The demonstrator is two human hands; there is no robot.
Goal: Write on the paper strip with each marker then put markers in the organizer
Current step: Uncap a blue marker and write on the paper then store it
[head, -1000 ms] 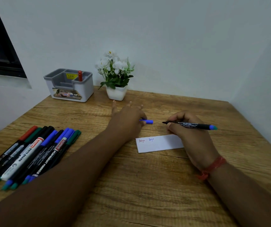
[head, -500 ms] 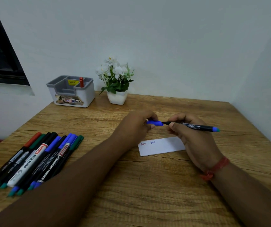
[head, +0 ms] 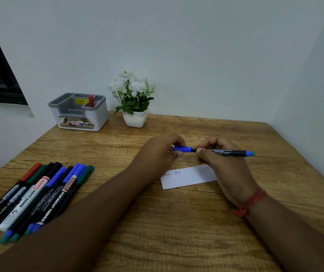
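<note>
Head camera looks down across the table (head: 176,222).

The left hand (head: 158,154) hides part of the blue cap (head: 182,149); the paper strip's (head: 188,176) writing is too small to read.

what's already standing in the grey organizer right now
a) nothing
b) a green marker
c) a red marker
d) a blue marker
c: a red marker stands upright in the back right compartment of the organizer, while both hands are at the blue marker near the paper strip.
</note>
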